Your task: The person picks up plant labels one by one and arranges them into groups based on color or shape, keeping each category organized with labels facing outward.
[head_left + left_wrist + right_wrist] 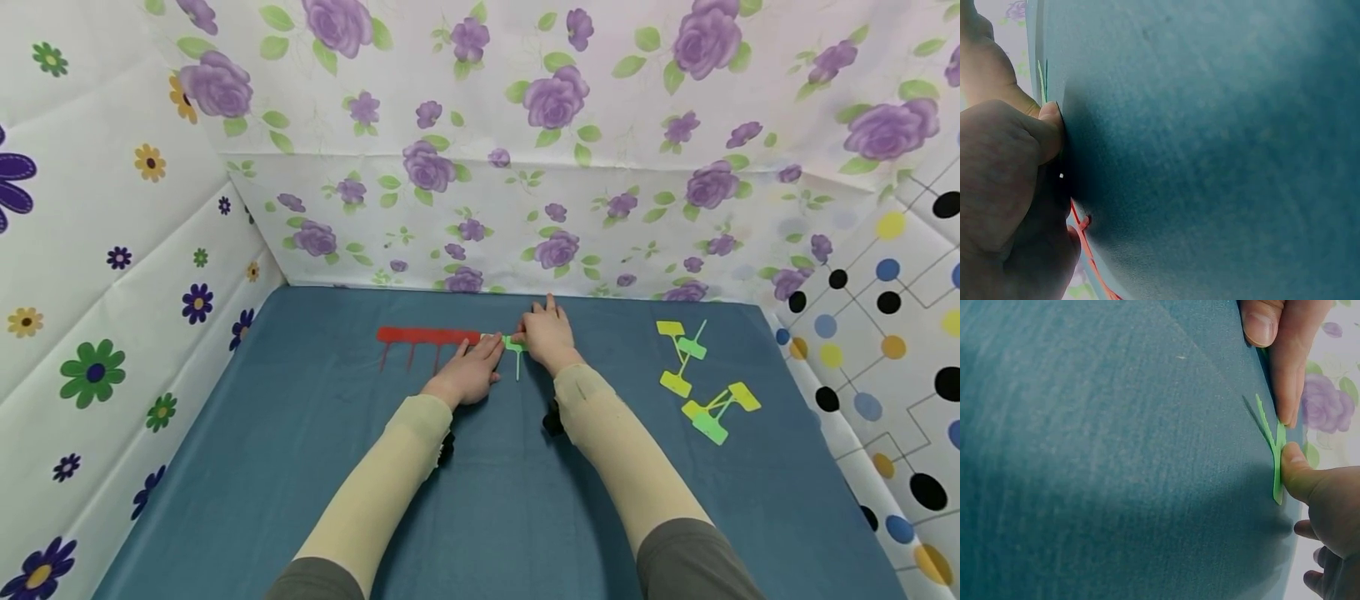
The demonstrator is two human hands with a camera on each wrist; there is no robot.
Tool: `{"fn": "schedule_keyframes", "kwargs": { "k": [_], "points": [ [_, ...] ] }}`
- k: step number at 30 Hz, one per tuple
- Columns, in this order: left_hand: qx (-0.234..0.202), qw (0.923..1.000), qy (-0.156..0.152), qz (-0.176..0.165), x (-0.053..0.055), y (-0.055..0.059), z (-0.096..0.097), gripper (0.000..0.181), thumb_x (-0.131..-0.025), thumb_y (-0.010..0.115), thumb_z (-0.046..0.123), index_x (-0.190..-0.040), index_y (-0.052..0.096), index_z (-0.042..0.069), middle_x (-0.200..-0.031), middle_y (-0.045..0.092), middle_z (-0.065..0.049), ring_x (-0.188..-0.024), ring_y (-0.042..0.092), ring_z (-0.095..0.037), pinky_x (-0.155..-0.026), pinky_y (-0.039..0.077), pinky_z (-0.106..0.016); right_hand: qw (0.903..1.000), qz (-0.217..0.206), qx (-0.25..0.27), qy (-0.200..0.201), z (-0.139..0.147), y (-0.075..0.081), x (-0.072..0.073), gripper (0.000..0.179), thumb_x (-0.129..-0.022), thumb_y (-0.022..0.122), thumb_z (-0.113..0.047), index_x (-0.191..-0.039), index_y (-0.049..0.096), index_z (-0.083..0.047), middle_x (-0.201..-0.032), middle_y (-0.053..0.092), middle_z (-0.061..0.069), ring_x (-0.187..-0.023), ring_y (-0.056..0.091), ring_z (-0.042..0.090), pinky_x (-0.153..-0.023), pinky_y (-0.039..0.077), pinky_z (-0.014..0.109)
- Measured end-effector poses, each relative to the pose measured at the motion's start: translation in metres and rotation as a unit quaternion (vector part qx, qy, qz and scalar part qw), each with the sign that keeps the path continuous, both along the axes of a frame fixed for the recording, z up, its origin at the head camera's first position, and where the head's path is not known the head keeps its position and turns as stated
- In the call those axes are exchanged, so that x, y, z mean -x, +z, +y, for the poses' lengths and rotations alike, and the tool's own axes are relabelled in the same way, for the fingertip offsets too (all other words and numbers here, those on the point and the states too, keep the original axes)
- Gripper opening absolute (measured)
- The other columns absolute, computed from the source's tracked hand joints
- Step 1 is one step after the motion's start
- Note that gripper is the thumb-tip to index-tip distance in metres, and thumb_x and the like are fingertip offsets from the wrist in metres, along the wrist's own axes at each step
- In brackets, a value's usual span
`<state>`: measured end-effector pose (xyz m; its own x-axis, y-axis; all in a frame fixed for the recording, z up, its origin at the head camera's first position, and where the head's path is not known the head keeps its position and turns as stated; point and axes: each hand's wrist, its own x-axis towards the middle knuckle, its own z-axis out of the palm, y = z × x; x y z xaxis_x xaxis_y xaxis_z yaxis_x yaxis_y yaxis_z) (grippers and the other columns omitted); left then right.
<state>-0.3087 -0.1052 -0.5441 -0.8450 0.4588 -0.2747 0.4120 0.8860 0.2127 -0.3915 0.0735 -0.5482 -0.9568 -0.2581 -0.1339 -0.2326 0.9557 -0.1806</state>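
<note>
A row of red cable-tie tags (420, 335), flat plates with thin stems toward me, lies near the table's back edge. At its right end a green tag (513, 343) continues the line, its stem (1264, 419) slightly raised in the right wrist view. My left hand (467, 372) rests with straight fingers over the join between red and green, covering part of it. My right hand (550, 335) touches the green tag's right end with its thumb (1295, 464), the other fingers stretched away. Beneath the left hand, details are hidden.
At the right lie two loose groups of yellow and green tags: an upper one (677, 383) and a lower one (708, 427), their stems crossing. A blue cloth (300, 467) covers the table. Patterned sheets (480, 200) rise at its back and sides.
</note>
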Motion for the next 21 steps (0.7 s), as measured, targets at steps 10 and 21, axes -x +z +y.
{"fn": "schedule_keyframes", "kwargs": {
  "k": [10, 21],
  "points": [
    [0.013, 0.9998, -0.006, 0.010, 0.000, 0.000, 0.001, 0.063, -0.118, 0.043, 0.032, -0.173, 0.019, 0.011, -0.181, 0.006, -0.004, -0.165, 0.006, -0.022, -0.134, 0.003, -0.051, 0.9999, 0.008, 0.001, 0.012, 0.003, 0.002, -0.001, 0.036, -0.104, 0.067, -0.048, -0.117, 0.080, -0.017, -0.164, 0.046, 0.019, -0.163, 0.007, 0.045, -0.132, 0.018, 0.058],
    [0.016, 0.9998, -0.007, 0.010, 0.003, 0.002, 0.001, 0.062, -0.118, 0.043, 0.032, -0.173, 0.022, 0.012, -0.180, 0.009, -0.004, -0.165, 0.009, -0.021, -0.134, 0.003, -0.050, 0.9996, 0.016, 0.018, 0.015, 0.009, 0.017, -0.011, 0.042, -0.108, 0.058, -0.048, -0.125, 0.078, -0.015, -0.166, 0.042, 0.020, -0.163, 0.008, 0.045, -0.132, 0.017, 0.058]
  ]
}}
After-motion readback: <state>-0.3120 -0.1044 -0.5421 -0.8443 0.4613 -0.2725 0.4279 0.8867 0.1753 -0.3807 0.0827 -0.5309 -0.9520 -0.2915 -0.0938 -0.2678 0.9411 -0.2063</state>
